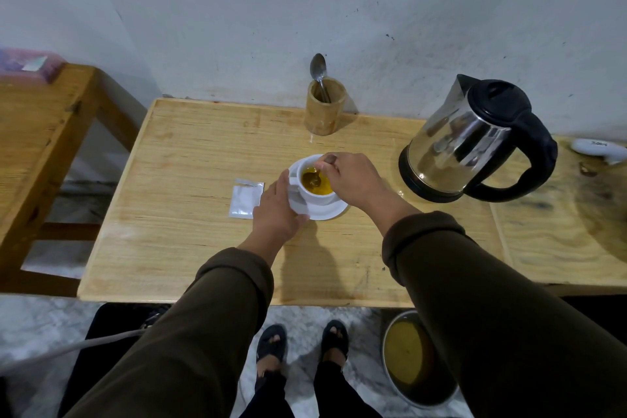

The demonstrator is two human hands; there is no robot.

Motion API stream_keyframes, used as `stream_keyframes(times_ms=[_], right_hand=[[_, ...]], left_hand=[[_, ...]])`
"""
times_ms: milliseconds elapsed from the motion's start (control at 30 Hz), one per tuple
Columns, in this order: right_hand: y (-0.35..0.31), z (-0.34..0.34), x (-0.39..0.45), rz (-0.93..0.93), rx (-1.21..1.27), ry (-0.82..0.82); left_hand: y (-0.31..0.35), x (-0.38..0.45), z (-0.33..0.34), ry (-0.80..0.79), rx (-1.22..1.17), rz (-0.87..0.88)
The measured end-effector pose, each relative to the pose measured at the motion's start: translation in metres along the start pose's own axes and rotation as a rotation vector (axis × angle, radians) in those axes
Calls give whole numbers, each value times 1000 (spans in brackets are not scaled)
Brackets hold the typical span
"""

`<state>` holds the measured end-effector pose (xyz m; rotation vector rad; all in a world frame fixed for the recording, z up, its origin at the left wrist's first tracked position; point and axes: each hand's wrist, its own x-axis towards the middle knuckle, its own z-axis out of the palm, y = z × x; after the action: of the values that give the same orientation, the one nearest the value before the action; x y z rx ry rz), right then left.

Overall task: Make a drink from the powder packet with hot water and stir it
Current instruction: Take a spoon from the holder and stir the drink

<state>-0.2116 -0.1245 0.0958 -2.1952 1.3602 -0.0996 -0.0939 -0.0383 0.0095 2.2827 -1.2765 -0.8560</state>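
Note:
A white cup (317,197) full of yellow drink stands on a white saucer (330,211) in the middle of the wooden table (190,248). My right hand (353,180) pinches a spoon (314,177) whose bowl dips into the liquid. My left hand (278,210) grips the saucer's left edge, its thumb lying against the cup's side. The torn white powder packet (244,201) lies flat just left of my left hand, with its torn-off strip at its top edge.
A steel kettle (471,142) with a black handle stands to the right on the table. A bamboo holder (325,106) with another spoon sits at the back by the wall. A metal bin (417,360) stands on the floor below. A lower wooden bench (40,132) is on the left.

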Motion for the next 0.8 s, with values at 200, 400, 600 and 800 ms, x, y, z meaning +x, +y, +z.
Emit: stream_keyframes(times_ms=[200,400,600,800], right_hand=[[3,-7,2,11,-58,1],[-2,-3,2,-7,-49,79],[0,-2,-2,-14,35,-16],[3,-9,2,-19,-86,14]], left_hand=[[-1,1,1,12,-14,16],[-1,0,1,6,-11,7],[0,-1,0,4,-8,11],[-1,0,1,0,-20,7]])
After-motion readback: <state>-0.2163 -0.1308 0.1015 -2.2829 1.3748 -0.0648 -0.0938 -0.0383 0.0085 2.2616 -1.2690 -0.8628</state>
